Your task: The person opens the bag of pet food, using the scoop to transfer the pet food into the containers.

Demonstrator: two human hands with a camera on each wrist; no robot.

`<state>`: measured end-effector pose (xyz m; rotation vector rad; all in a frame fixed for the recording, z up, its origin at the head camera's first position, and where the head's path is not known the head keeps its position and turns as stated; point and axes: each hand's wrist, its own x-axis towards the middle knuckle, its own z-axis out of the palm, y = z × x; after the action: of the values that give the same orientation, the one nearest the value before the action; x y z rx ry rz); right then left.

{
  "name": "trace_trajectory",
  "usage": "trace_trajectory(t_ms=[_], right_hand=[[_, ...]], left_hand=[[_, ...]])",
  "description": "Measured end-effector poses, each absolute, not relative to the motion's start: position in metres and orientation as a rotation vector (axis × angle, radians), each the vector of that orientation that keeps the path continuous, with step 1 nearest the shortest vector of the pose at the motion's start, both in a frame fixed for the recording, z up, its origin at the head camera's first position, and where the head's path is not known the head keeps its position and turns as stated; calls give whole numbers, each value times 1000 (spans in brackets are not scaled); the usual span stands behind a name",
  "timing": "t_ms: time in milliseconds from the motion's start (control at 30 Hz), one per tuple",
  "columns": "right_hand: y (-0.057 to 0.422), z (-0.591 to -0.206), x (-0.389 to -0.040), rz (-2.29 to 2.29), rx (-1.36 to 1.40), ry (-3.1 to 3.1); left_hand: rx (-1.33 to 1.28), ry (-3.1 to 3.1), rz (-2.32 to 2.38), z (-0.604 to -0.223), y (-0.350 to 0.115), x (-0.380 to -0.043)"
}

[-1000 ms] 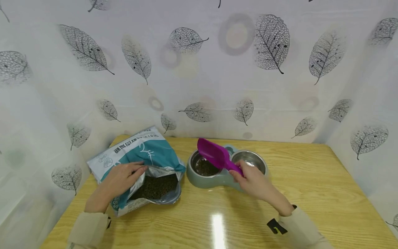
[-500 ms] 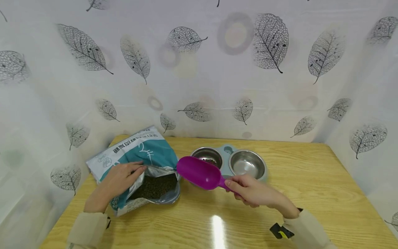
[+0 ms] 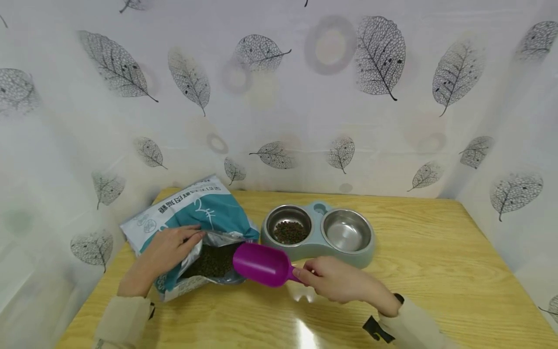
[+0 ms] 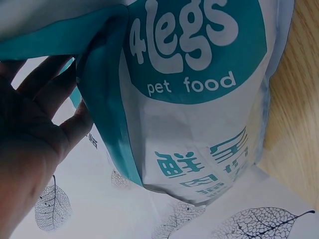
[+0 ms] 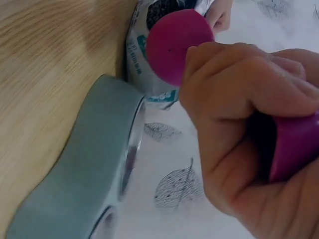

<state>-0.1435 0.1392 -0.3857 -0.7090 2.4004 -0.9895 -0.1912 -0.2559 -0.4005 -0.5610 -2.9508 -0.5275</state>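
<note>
Scoop (image 3: 261, 264), clasped in my right grip (image 3: 333, 278), has swung away from the bowl (image 3: 279, 217) holding kibble (image 3: 291, 233) to the mouth of the food bag (image 3: 222, 213), probably for a fresh load. My left grip (image 3: 170, 249) rests on the bag's edge; whether it pinches, I can't tell.

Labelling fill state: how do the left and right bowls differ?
The left bowl holds some kibble; the right bowl shows bare metal inside. The left bowl sits nearer the bag; the right bowl, farther from it. Both are round, metallic and set in one stand.
</note>
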Motion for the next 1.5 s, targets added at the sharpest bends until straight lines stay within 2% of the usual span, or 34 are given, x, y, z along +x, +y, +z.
trace_trajectory(t_ms=[167,500,700,800,1000,1167,1500], right_hand=[[117,-374,-140,-828,-838,2535],[62,-361,-123,-330,-846,2789],[41,-358,-121,-59,-946,2911],[31,-356,-125,-146,-919,2874],[27,-354,-148,-485,-640,2561],[47,-359,-165,-794,-567,2282],[84,-391,-168,-1105,-398,2046]], left_hand=[[-550,-2971,-516,-399,-257,-193],[-568,-2965,-530,-399,-257,-192],[-575,-2956,-514,-398,-259,-193],[-579,-2956,-502,-398,-260,-192],[-591,-2954,-520,-400,-259,-191],[-563,-2952,-530,-400,-260,-191],[-571,-2956,-526,-401,-258,-192]])
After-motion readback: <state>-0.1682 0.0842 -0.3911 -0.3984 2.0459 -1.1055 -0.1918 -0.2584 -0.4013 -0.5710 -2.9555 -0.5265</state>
